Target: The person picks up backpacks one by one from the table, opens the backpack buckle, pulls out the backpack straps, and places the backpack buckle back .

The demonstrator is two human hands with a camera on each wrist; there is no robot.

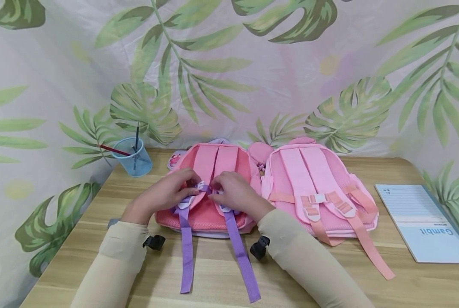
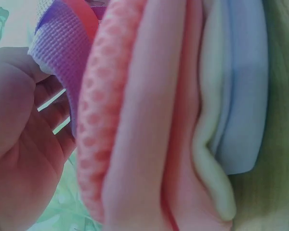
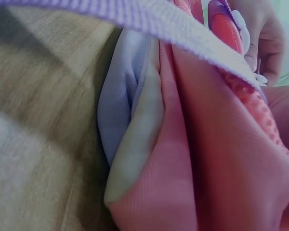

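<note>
A coral-pink backpack (image 1: 245, 167) lies on the table with its shoulder straps facing up. Across these straps runs a short purple chest strap (image 1: 206, 188) with a small white buckle (image 1: 201, 185). My left hand (image 1: 171, 190) pinches the left part of the chest strap beside the buckle. The right part is between the thumb and fingers of my right hand (image 1: 239, 192); its fingertips are partly hidden. Two purple webbing tails (image 1: 186, 261) hang toward the table's front. In the left wrist view, purple webbing (image 2: 62, 43) passes by the left hand's fingers.
To the right lies a lighter pink backpack (image 1: 326, 167) with peach straps. A notebook (image 1: 426, 222) is at the far right of the wooden table (image 1: 210, 265). A blue mesh cup (image 1: 137, 162) with pens stands at the back left.
</note>
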